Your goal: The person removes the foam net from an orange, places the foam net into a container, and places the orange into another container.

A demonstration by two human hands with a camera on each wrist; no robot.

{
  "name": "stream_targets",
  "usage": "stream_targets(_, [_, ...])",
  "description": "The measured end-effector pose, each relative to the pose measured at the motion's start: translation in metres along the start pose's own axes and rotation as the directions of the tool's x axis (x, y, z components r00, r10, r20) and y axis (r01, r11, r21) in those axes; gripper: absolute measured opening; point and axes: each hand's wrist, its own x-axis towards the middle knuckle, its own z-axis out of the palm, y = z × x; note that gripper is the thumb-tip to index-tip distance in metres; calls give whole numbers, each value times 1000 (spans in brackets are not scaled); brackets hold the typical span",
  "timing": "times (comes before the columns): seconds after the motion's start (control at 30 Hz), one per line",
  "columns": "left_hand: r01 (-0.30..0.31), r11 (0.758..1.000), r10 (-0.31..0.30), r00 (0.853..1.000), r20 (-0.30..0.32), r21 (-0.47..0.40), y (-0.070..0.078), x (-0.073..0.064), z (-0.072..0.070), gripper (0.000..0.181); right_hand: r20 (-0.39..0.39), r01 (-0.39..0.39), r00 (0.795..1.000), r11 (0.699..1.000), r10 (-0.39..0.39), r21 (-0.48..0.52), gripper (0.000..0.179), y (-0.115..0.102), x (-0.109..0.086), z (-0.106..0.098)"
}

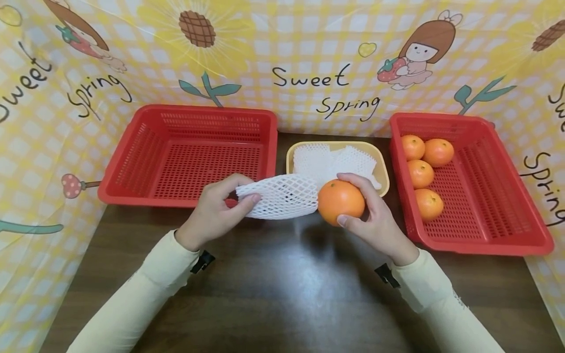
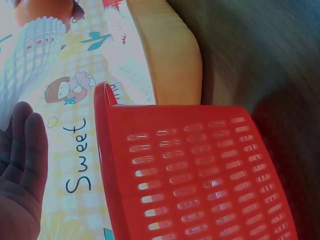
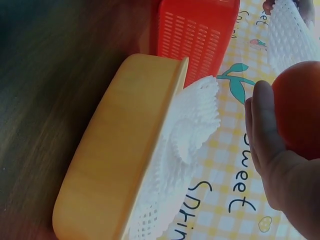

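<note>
Above the dark table my left hand (image 1: 218, 208) pinches the closed-looking left end of a white foam fruit net (image 1: 282, 196), thumb on its near side. My right hand (image 1: 375, 213) grips an orange (image 1: 341, 202) between thumb and fingers. The net's right end meets the orange's left side; the fruit appears at its mouth, not inside it. In the left wrist view the net (image 2: 37, 52) hangs from the fingers toward the orange (image 2: 42, 11). The right wrist view shows the orange (image 3: 300, 110) against the palm side of my fingers (image 3: 265, 115).
A red basket (image 1: 187, 201) with a bare slotted floor stands at the left. Behind my hands is a yellow tray (image 1: 384, 171) holding white foam nets (image 1: 311, 159). Several oranges (image 1: 437, 152) lie along the left side of the right red basket (image 1: 494, 247). A printed cloth surrounds the table.
</note>
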Motion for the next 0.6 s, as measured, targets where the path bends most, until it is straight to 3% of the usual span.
stream_targets(0.23, [18, 1000, -18, 1000, -11, 17, -2, -1, 3, 22, -71, 14, 997, 988, -3, 155, 58, -1, -2, -9])
stream_targets(0.47, [12, 1000, -12, 1000, -11, 19, -7, -3, 6, 22, -105, 59, 993, 996, -52, 60, 56, -8, -2, -24])
stream_targets(0.6, [21, 1000, -20, 1000, -10, 13, -9, -3, 9, 22, -151, 90, 985, 994, -78, 69, 55, -18, 1, -34])
